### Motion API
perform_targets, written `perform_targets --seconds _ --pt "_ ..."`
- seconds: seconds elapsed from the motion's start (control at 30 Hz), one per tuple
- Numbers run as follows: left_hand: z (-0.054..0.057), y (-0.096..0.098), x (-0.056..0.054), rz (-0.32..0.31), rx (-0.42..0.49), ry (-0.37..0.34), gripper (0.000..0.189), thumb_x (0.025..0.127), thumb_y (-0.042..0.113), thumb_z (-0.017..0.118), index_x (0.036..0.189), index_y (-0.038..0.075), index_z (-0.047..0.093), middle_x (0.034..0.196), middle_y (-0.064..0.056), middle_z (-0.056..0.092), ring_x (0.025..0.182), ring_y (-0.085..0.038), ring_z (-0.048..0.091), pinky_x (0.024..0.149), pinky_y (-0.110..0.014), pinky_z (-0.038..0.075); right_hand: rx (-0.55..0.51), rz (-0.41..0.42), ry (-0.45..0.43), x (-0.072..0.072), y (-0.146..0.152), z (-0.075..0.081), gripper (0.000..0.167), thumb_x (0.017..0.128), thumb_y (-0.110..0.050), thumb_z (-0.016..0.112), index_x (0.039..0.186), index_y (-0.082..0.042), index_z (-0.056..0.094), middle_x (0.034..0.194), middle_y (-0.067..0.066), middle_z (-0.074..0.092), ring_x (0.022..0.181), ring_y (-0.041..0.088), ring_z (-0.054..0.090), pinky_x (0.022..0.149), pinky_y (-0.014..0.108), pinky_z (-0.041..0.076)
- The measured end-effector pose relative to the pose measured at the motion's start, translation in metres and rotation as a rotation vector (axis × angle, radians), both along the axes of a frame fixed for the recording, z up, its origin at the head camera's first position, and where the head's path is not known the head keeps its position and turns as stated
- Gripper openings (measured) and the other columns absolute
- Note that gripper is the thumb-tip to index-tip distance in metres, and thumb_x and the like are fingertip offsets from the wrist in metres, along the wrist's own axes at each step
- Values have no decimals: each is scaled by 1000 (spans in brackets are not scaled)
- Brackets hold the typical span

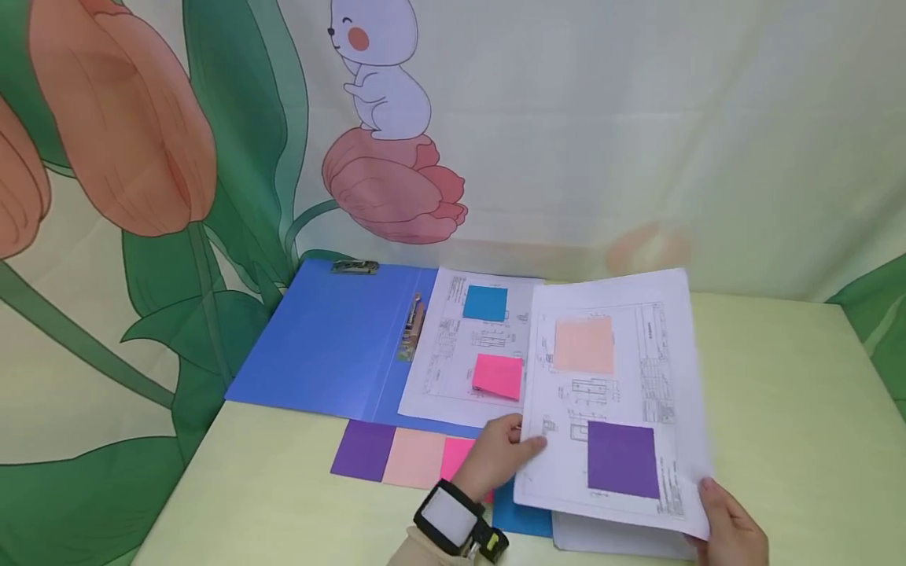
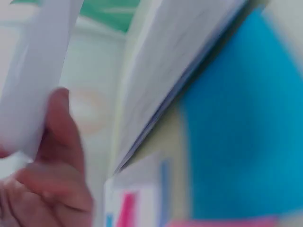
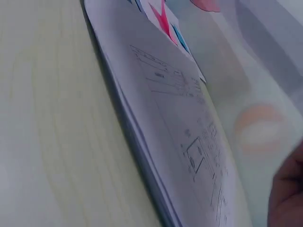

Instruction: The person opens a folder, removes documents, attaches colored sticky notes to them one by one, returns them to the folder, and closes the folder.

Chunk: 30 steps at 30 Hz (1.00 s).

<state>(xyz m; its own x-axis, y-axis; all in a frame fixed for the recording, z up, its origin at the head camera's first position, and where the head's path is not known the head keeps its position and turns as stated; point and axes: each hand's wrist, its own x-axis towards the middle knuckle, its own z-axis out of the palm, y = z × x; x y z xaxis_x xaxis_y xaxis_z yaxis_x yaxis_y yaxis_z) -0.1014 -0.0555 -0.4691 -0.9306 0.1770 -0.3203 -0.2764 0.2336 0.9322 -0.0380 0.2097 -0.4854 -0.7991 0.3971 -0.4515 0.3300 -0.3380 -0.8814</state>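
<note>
Both hands hold up a printed drawing sheet [image 1: 630, 393] bearing a peach sticky note [image 1: 583, 346] and a purple sticky note [image 1: 623, 460]. The left hand [image 1: 495, 456] pinches its lower left edge between thumb and fingers. At the lower right corner, the right hand [image 1: 734, 525] grips the paper. Beneath lies a stack of drawings [image 3: 161, 113], mostly hidden in the head view. Left of the raised sheet, an open blue folder [image 1: 311, 338] carries another drawing [image 1: 439, 377] with a blue sticky note [image 1: 485, 303] and a pink sticky note [image 1: 498, 376].
In front of the folder, sticky note pads lie in a row on the pale table [image 1: 233, 487]: purple [image 1: 362, 450], peach [image 1: 414, 457], pink [image 1: 456, 450] and blue [image 1: 522, 515]. Metal clips [image 1: 355, 267] sit on the folder. A printed curtain [image 1: 566, 141] hangs behind the table.
</note>
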Motion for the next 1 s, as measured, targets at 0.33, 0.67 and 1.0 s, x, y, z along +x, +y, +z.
perform_targets --seconds 0.33,0.67,1.0 --pt "-8 -121 -81 239 -351 99 41 92 17 57 128 -1 49 80 -17 64 47 -14 53 40 -26 40 1175 770 327 6 7 -28 65 74 -34 75 127 -5 51 132 26 43 118 52 33 87 68 28" --pt "-22 -151 -96 226 -629 89 43 89 24 61 126 3 54 104 -17 62 78 -25 58 74 -40 46 1352 999 76 8 20 -40 77 68 -57 70 125 -8 55 136 28 35 118 58 29 84 71 30" --pt "-15 -120 -78 211 -950 391 52 85 34 66 124 2 53 108 -22 58 89 -35 58 70 -44 48 1285 904 -53 6 20 -24 89 62 -48 79 132 -6 46 139 28 27 122 55 24 90 69 26"
